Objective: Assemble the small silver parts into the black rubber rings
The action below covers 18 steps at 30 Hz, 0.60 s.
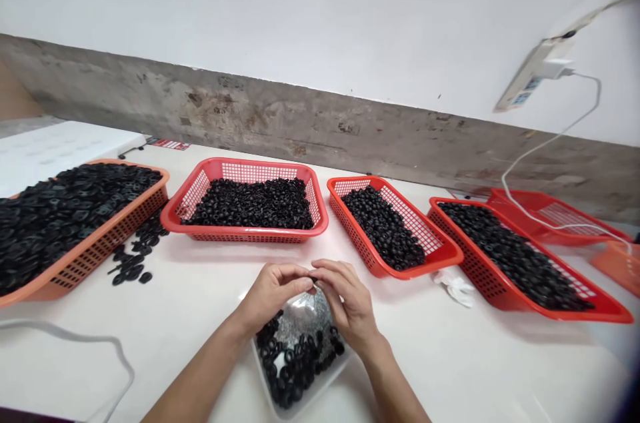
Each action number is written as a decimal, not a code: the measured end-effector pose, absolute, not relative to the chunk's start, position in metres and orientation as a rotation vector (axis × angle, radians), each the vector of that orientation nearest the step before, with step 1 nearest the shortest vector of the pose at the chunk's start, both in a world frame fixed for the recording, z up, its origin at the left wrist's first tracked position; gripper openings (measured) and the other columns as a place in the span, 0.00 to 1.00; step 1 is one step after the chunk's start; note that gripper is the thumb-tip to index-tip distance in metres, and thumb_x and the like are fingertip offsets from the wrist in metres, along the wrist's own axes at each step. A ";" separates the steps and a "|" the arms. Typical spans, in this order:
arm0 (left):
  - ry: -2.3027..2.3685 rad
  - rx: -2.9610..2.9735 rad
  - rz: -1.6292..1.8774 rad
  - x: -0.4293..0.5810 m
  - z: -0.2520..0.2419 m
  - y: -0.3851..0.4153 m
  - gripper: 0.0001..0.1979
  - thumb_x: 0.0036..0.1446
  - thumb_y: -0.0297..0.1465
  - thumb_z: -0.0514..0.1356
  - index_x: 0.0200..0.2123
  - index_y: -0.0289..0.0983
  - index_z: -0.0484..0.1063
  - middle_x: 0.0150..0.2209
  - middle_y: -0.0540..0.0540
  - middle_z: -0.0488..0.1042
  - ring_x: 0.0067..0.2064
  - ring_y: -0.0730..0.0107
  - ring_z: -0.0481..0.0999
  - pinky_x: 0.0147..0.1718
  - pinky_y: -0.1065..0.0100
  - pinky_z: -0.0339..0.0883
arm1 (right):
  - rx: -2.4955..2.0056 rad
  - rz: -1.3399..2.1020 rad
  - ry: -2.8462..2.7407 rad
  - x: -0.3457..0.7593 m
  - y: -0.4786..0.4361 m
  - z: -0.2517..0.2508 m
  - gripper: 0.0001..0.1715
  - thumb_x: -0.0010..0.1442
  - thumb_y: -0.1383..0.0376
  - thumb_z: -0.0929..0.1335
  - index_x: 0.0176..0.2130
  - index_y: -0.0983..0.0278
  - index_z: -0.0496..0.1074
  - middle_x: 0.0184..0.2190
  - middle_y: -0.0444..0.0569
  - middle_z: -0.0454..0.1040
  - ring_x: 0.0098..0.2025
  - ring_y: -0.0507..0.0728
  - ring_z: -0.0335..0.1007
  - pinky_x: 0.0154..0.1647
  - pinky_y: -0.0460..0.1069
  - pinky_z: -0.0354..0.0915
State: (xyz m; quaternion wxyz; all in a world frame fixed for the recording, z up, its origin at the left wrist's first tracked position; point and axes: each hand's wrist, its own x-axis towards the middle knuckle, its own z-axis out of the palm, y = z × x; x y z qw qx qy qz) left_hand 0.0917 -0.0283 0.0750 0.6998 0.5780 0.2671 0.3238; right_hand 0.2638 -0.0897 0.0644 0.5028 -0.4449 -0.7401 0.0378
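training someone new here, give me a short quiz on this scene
1. True or false: the left hand and the right hand meet at the fingertips above the small white tray.
2. Where do the loose black rings lie?
a) on the white table, beside the orange basket
b) in the small white tray
c) on top of the wall socket strip
3. What lies across the far red basket?

Key: 1 true; 2 a; 3 a white cable
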 end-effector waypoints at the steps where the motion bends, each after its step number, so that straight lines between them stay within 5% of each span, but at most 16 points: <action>1: 0.597 1.283 0.724 0.092 0.075 -0.028 0.10 0.55 0.34 0.66 0.37 0.34 0.82 0.32 0.46 0.80 0.37 0.67 0.75 0.42 0.68 0.66 | -1.081 0.022 -1.818 0.265 -0.089 0.063 0.16 0.67 0.73 0.63 0.51 0.59 0.72 0.46 0.52 0.77 0.48 0.57 0.74 0.47 0.54 0.67; 13: 0.597 1.292 0.772 0.093 0.075 -0.030 0.09 0.57 0.33 0.64 0.34 0.33 0.80 0.31 0.47 0.77 0.35 0.69 0.72 0.39 0.69 0.66 | -1.197 -0.214 -1.977 0.257 -0.092 0.065 0.20 0.67 0.65 0.67 0.57 0.66 0.65 0.48 0.56 0.77 0.48 0.59 0.75 0.50 0.56 0.60; 18: 0.584 1.327 0.757 0.095 0.071 -0.030 0.10 0.57 0.33 0.64 0.38 0.33 0.81 0.33 0.46 0.78 0.37 0.67 0.73 0.41 0.68 0.66 | -1.210 -0.355 -1.982 0.253 -0.093 0.067 0.19 0.67 0.68 0.66 0.56 0.68 0.66 0.45 0.56 0.79 0.46 0.58 0.76 0.48 0.55 0.60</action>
